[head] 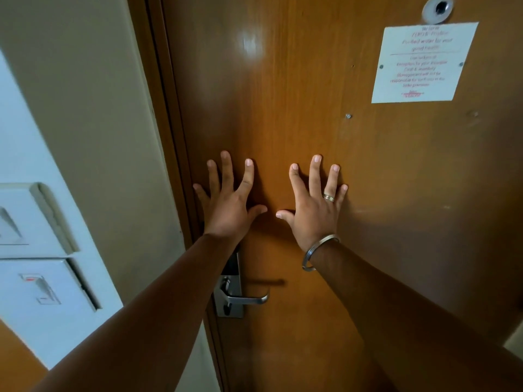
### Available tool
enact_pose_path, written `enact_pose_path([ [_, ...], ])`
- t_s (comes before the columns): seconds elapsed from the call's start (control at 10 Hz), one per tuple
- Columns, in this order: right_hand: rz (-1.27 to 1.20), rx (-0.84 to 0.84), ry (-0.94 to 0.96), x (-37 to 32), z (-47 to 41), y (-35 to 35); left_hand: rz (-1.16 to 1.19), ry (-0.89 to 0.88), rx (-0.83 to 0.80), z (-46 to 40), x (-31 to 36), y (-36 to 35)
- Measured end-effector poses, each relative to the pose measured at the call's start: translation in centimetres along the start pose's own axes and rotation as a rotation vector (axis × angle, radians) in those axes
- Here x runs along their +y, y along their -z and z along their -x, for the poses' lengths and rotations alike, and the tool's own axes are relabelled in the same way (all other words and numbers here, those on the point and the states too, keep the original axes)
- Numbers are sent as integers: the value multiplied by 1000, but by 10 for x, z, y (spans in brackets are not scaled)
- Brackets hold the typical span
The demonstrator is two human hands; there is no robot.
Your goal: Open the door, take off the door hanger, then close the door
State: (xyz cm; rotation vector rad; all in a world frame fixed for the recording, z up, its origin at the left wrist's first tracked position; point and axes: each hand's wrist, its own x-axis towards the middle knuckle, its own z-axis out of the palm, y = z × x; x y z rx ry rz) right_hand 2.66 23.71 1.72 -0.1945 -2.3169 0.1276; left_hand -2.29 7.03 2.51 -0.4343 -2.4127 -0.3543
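A brown wooden door (311,108) fills most of the view and sits shut against its frame (167,114) on the left. My left hand (229,199) and my right hand (314,205) are both spread in front of the door, side by side, fingers apart and holding nothing; whether the palms touch the wood I cannot tell. The right hand wears a ring, and a metal bangle circles its wrist. Below the left wrist is a silver lever handle (246,299) on a lock plate. No door hanger is visible on this side.
A white notice (421,63) with red print is pinned at the door's upper right, under a peephole (439,8). Left of the frame are a cream wall (85,94) and a white panel with switches (42,275).
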Motion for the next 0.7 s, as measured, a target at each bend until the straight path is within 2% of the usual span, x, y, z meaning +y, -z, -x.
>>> enact_pose_path([
  [0.2,54,-112,6,-3,3,26,46,54,-70,11,8,22],
  [0.5,46,-87,-16,-6,-7,19,42,52,-92,-1,2,9],
  [0.7,128,-156,30,-7,4,34,56,14,-118,9,0,27],
])
